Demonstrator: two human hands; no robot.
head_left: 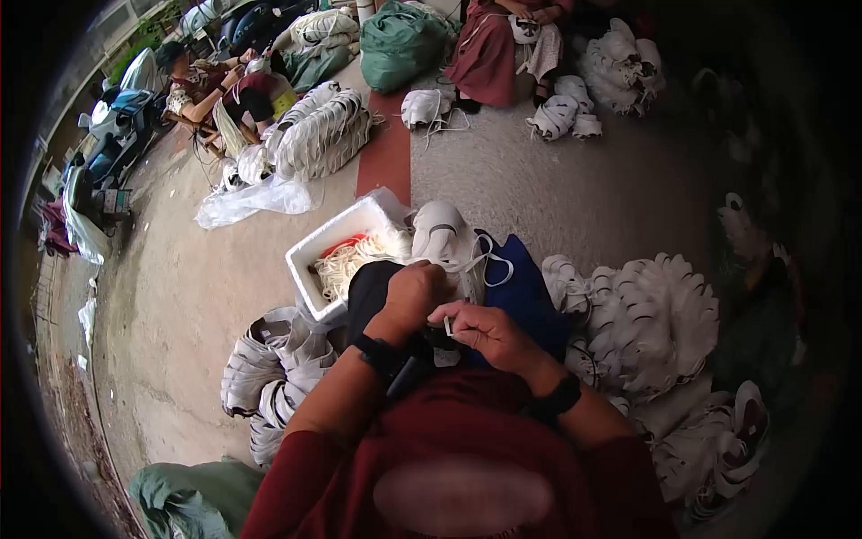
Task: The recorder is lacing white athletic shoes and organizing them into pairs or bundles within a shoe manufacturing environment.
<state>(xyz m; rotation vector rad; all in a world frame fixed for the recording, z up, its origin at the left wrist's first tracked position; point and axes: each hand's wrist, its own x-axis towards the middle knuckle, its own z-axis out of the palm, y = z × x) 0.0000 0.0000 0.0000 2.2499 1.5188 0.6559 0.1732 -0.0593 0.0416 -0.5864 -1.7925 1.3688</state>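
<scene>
Head view, looking down: the person's left hand (pixel 415 292) is closed into a loose fist, gripping the white shoe upper (pixel 446 241) that rests over a dark last or form (pixel 373 287) in the lap. The right hand (pixel 485 331) is pinched nearly shut — thumb and forefinger hold a small pale tip (pixel 448 325), seemingly the end of a white lace (pixel 489 260) that loops across the upper. Whether the tip is already through an eyelet I cannot tell; the fist hides that spot.

To do this step well, I would judge that the left hand should hold the upper firm and slightly turned toward the right hand, so the hole faces the tip, while the right feeds it straight rather than at a slant, drawing the slack through evenly so the loop does not twist.

Taking the upper as the landmark: just to its left sits a white foam box (pixel 316 256) holding a tangle of cream laces (pixel 352 260). Just right of it lies a blue cloth (pixel 525 287), and farther right a large heap of white uppers (pixel 655 314). Below and left of it another stack of uppers (pixel 269 359) fans out on the concrete floor (pixel 180 296). Well beyond it, other people (pixel 498 45) sit among similar piles and a green sack (pixel 400 45).
</scene>
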